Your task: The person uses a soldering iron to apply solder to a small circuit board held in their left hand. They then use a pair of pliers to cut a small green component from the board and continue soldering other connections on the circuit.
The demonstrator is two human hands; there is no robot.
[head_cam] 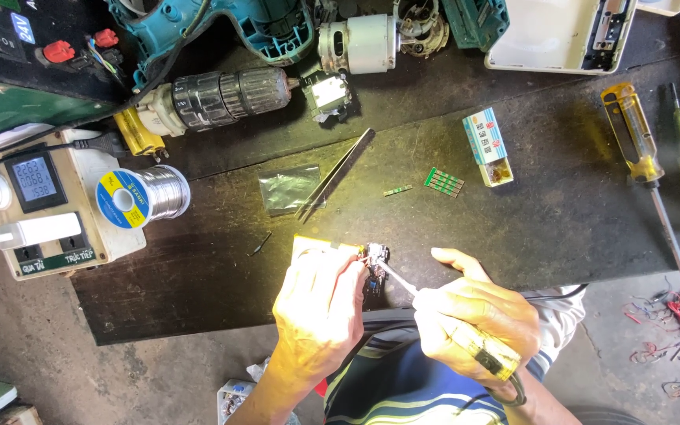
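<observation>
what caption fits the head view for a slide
Right hand touches a soldering iron to a small electronic part held by the left hand.

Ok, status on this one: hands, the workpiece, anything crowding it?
Left hand pinching small electrical part at bench edge. Right hand gripping soldering iron, tip on the part. Tweezers and solder spool lie apart, nothing crowding.

The surface (450,244) is black. The drill shell (222,24) is teal, and the screwdriver (631,130) handle is clear yellow. The solder spool (142,197) shows a blue and yellow label over silver wire. The small box (483,142) is pale blue and white. The shirt (403,386) is navy with pale stripes.
</observation>
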